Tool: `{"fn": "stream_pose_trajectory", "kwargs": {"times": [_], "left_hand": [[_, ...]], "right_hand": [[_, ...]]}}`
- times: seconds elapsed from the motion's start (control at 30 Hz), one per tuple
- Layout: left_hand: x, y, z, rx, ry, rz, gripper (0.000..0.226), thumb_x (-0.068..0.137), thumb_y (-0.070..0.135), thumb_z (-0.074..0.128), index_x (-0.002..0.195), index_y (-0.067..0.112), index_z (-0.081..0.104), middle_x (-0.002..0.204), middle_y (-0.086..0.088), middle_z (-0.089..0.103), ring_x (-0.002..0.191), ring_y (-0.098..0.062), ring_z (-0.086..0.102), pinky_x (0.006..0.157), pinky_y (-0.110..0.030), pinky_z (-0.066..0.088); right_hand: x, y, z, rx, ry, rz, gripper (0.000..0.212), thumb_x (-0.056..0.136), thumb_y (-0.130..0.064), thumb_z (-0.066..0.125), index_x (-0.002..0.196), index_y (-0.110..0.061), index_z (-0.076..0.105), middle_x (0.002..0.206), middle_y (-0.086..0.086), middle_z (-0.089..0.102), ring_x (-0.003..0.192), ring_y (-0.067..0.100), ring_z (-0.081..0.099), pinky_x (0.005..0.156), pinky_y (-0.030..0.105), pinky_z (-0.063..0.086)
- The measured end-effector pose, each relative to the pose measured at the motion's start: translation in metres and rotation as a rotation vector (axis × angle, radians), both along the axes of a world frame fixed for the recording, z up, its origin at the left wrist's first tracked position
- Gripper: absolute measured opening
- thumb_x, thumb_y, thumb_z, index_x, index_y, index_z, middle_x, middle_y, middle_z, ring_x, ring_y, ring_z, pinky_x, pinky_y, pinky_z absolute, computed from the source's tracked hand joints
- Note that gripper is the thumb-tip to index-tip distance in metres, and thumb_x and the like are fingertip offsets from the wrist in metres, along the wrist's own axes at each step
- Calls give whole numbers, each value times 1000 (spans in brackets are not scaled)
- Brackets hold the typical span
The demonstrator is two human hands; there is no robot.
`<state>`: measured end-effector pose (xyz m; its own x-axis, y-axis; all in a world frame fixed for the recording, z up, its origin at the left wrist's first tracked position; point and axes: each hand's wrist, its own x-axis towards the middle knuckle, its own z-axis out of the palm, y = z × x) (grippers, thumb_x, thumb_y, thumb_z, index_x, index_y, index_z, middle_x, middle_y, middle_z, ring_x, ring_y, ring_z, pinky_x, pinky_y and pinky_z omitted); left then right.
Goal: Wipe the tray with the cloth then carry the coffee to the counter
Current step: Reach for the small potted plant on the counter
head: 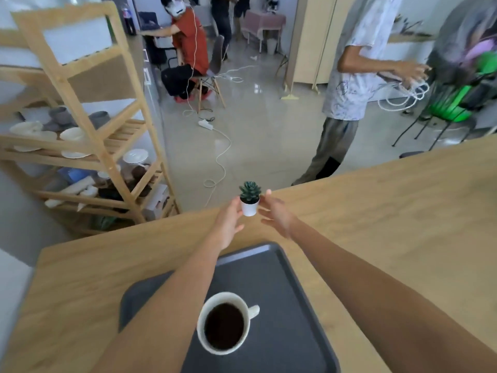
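Observation:
A dark grey tray (285,286) lies on the wooden counter (376,224) in front of me. A white mug of black coffee (224,323) stands on the tray, handle to the right. Both my arms reach past the tray to the counter's far edge. My left hand (228,222) touches the left side of a small white pot with a green succulent (250,199). My right hand (275,212) is open just right of the pot, fingers spread. No cloth is visible.
A wooden shelf rack (88,135) with plates and bowls stands to the left beyond the counter. A standing person (347,84) holding cables is across the floor. A seated person (188,49), a power strip (205,124) and loose cables are farther back.

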<state>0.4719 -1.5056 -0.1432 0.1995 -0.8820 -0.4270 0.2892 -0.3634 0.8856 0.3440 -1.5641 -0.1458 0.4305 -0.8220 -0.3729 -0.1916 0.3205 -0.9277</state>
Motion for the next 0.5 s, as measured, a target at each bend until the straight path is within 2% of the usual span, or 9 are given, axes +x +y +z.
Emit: {"fn": "stream_pose_trajectory", "kwargs": {"times": [0.07, 0.27, 0.37, 0.5], "left_hand": [[-34, -22, -1, 28, 22, -43, 32, 99, 38, 33, 126, 29, 49, 138, 1, 49, 124, -16, 49, 101, -43, 37], [-96, -71, -8, 71, 99, -118, 39, 99, 37, 35, 131, 21, 52, 129, -3, 54, 111, -15, 53, 99, -43, 37], [-112, -82, -15, 53, 164, -116, 34, 98, 36, 37, 123, 23, 57, 125, -1, 59, 107, -13, 56, 101, -46, 35], [-122, -91, -21, 21, 234, -85, 29, 99, 31, 36, 111, 24, 61, 127, 1, 59, 113, -14, 55, 101, -44, 36]], "right_hand": [[-35, -14, -7, 11, 1, -76, 58, 101, -49, 19, 142, -15, 41, 150, 6, 41, 133, 27, 44, 104, 41, 37], [-97, -48, -25, 14, -33, -201, 56, 100, -51, 20, 140, -20, 44, 145, 2, 46, 117, 24, 51, 94, 39, 42], [-107, -59, -34, 35, -99, -225, 55, 99, -53, 21, 136, -21, 48, 134, -1, 53, 115, 24, 53, 99, 42, 42], [-109, -71, -39, 74, -207, -273, 55, 99, -54, 24, 137, -20, 45, 134, 0, 52, 117, 26, 54, 97, 43, 44]]}}
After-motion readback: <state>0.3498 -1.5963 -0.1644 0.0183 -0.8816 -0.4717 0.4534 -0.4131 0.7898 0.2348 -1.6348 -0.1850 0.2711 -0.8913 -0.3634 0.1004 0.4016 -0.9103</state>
